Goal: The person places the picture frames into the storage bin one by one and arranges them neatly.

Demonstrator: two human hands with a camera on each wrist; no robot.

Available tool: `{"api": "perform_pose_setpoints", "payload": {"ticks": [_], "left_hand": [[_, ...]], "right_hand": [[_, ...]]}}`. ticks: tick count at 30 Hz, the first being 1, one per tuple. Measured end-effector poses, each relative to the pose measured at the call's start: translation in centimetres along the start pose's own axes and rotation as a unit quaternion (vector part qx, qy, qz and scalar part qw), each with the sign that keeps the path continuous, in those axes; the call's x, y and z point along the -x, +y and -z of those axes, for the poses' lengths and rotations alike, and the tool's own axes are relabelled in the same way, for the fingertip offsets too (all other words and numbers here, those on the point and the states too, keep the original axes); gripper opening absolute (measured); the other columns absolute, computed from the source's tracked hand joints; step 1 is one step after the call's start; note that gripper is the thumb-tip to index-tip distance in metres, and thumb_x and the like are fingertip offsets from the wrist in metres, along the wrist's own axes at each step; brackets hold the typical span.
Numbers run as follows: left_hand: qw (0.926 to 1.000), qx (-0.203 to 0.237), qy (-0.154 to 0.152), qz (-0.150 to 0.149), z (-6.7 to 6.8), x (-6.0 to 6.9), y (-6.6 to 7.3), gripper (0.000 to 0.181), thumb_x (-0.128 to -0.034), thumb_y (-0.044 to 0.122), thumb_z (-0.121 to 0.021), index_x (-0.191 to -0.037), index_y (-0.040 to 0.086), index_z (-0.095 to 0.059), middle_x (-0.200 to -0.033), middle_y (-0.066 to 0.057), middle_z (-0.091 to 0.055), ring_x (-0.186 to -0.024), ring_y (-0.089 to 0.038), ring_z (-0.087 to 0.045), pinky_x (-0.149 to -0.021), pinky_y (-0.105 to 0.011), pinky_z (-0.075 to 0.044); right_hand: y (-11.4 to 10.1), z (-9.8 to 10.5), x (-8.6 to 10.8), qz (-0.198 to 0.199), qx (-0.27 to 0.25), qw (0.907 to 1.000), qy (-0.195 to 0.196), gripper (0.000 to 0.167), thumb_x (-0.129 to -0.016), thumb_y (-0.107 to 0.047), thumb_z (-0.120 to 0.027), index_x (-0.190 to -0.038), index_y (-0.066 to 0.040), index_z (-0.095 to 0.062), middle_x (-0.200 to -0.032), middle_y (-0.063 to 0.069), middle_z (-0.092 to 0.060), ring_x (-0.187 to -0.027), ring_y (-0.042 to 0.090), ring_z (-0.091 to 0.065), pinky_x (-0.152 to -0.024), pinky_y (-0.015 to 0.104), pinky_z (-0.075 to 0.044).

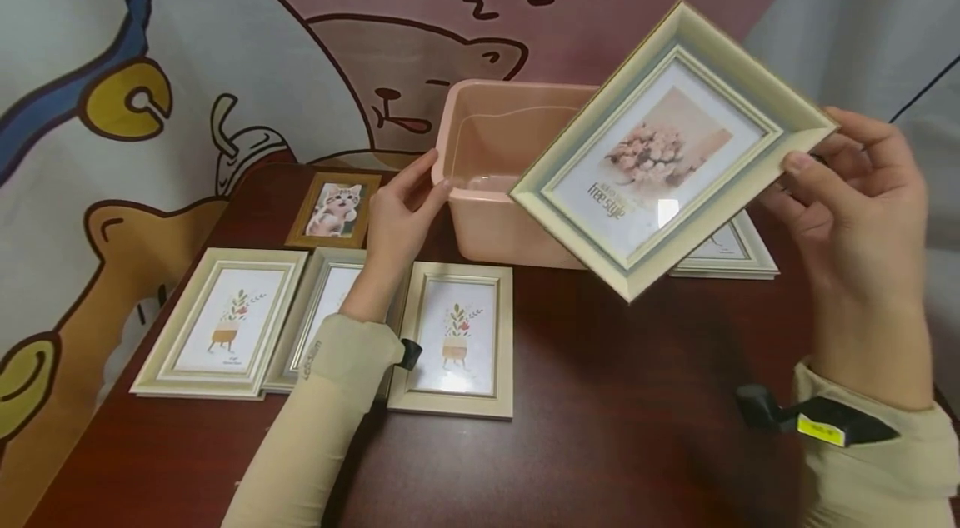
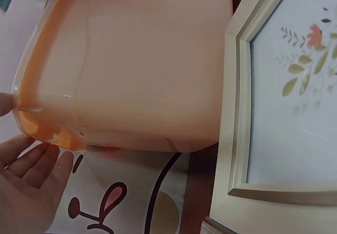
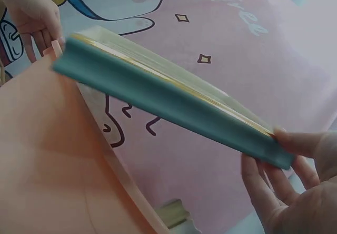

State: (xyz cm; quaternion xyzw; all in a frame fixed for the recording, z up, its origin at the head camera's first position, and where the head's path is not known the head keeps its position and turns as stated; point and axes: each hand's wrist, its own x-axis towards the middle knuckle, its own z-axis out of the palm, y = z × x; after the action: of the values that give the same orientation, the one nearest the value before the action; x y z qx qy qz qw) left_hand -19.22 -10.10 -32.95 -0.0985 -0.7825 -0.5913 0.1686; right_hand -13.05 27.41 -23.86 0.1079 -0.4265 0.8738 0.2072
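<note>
A cream picture frame with a pink flower print is tilted in the air, partly over the pink plastic bin. My right hand grips its right corner, thumb on the front and fingers behind. From the right wrist view, the frame's blue-green edge shows, pinched between thumb and fingers. At the bin's left rim, my left hand pinches the wall, with the thumb on one side and the fingers on the other. Part of the bin's inside is hidden behind the raised frame.
Left of the bin lie cream frames with plant prints, one at far left, one under my left forearm, one nearer the middle. A small brown frame holds a kitten picture. Another frame lies right of the bin on the dark table.
</note>
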Motion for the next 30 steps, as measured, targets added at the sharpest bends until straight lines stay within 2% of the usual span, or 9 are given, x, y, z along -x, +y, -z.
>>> {"api": "perform_pose_setpoints", "payload": {"ticks": [4, 9, 15, 19, 23, 27, 29, 30], "left_hand": [[1.0000, -0.001, 0.001, -0.001, 0.0, 0.0, -0.1, 0.048, -0.0953, 0.016, -0.068, -0.140, 0.006, -0.057, -0.145, -0.010, -0.057, -0.130, -0.024, -0.059, -0.104, -0.032, -0.052], [0.9999, 0.011, 0.001, 0.000, 0.0, 0.0, -0.1, 0.048, -0.0956, 0.016, -0.067, -0.141, 0.006, -0.056, -0.145, -0.010, -0.057, -0.131, -0.023, -0.059, -0.105, -0.030, -0.052], [0.9999, 0.012, -0.004, 0.007, 0.0, 0.0, -0.1, 0.049, -0.0959, 0.018, -0.067, -0.142, 0.007, -0.055, -0.146, -0.009, -0.056, -0.131, -0.022, -0.058, -0.105, -0.030, -0.052], [0.9999, 0.010, -0.006, 0.012, -0.1, -0.1, -0.2, 0.049, -0.0956, 0.018, -0.068, -0.142, 0.008, -0.055, -0.146, -0.009, -0.056, -0.132, -0.022, -0.058, -0.105, -0.029, -0.052], [0.9999, 0.011, -0.006, 0.012, -0.1, -0.1, -0.1, 0.049, -0.0956, 0.018, -0.068, -0.142, 0.007, -0.055, -0.146, -0.009, -0.056, -0.132, -0.023, -0.058, -0.105, -0.029, -0.052], [0.9998, 0.016, -0.004, 0.010, -0.1, 0.0, 0.0, 0.049, -0.0961, 0.017, -0.067, -0.142, 0.007, -0.055, -0.146, -0.011, -0.057, -0.131, -0.023, -0.058, -0.104, -0.029, -0.052], [0.9997, 0.019, -0.003, 0.012, -0.1, 0.0, -0.1, 0.049, -0.0962, 0.016, -0.067, -0.142, 0.006, -0.055, -0.145, -0.012, -0.056, -0.131, -0.024, -0.059, -0.104, -0.030, -0.052], [0.9997, 0.020, -0.004, 0.013, -0.2, 0.0, -0.1, 0.049, -0.0961, 0.016, -0.067, -0.143, 0.006, -0.054, -0.145, -0.012, -0.056, -0.130, -0.024, -0.059, -0.104, -0.030, -0.052]], "right_hand": [[0.3, -0.8, -0.8, 0.014, -0.010, 0.9982, 0.057, 0.044, -0.084, 0.026, -0.058, -0.123, 0.006, -0.056, -0.101, 0.021, -0.063, -0.080, 0.034, -0.073, -0.061, 0.042, -0.063], [0.8, -1.4, -1.8, 0.036, -0.018, 0.9935, 0.106, 0.041, -0.081, 0.026, -0.061, -0.115, 0.002, -0.060, -0.098, 0.019, -0.064, -0.078, 0.035, -0.074, -0.059, 0.041, -0.063], [1.6, -1.6, -3.0, 0.076, 0.039, 0.9831, 0.162, 0.041, -0.078, 0.022, -0.069, -0.110, -0.002, -0.062, -0.103, 0.012, -0.057, -0.078, 0.029, -0.071, -0.061, 0.036, -0.064], [2.0, -1.5, -3.4, 0.104, 0.073, 0.9738, 0.189, 0.040, -0.077, 0.019, -0.072, -0.109, -0.003, -0.062, -0.101, 0.010, -0.053, -0.074, 0.024, -0.066, -0.060, 0.031, -0.063], [2.3, -1.6, -3.7, 0.134, 0.104, 0.9656, 0.197, 0.040, -0.075, 0.015, -0.076, -0.108, -0.003, -0.062, -0.097, 0.009, -0.052, -0.076, 0.024, -0.066, -0.059, 0.028, -0.063], [2.7, -1.9, -4.0, 0.171, 0.149, 0.9561, 0.185, 0.039, -0.074, 0.012, -0.078, -0.107, -0.003, -0.062, -0.099, 0.009, -0.052, -0.080, 0.024, -0.067, -0.065, 0.026, -0.063], [3.0, -1.9, -3.9, 0.197, 0.189, 0.9475, 0.166, 0.039, -0.075, 0.009, -0.079, -0.107, -0.004, -0.062, -0.102, 0.009, -0.051, -0.079, 0.022, -0.068, -0.069, 0.025, -0.063], [3.2, -1.9, -3.8, 0.209, 0.220, 0.9396, 0.158, 0.037, -0.077, 0.008, -0.078, -0.108, -0.005, -0.061, -0.103, 0.008, -0.051, -0.077, 0.020, -0.068, -0.071, 0.023, -0.063]]}}
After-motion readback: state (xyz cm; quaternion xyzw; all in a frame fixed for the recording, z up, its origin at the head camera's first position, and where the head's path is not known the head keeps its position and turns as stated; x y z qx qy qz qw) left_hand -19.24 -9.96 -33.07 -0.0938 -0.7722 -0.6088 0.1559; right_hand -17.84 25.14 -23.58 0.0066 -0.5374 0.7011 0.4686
